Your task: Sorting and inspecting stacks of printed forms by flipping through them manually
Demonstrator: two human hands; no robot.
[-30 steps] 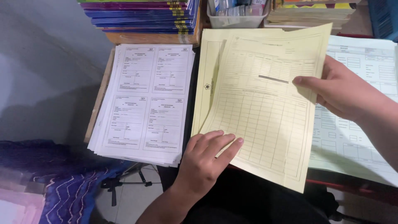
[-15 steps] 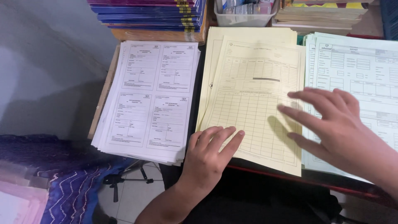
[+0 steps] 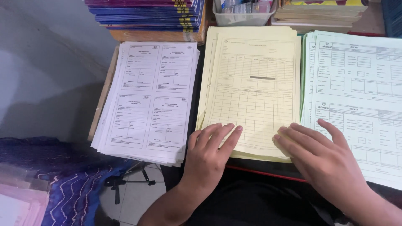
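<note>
A stack of pale yellow printed forms (image 3: 255,83) lies in the middle of the desk. My left hand (image 3: 209,155) rests flat on its lower left corner, fingers together. Flat on the lower right corner lies my right hand (image 3: 322,157), its fingers spread and reaching onto the neighbouring pile. A stack of white forms (image 3: 150,100), four panels per sheet, lies to the left. A pile of light green forms (image 3: 360,96) lies to the right. Neither hand grips a sheet.
A pile of blue and purple books (image 3: 146,14) and a clear plastic box (image 3: 243,12) stand at the back, more books (image 3: 322,12) to their right. Blue patterned cloth (image 3: 54,180) lies lower left. A wooden board edge (image 3: 102,96) borders the white stack.
My right hand laid the held yellow sheet down on the yellow stack, let go, and now presses its lower right corner. My left hand stayed on the lower left corner.
</note>
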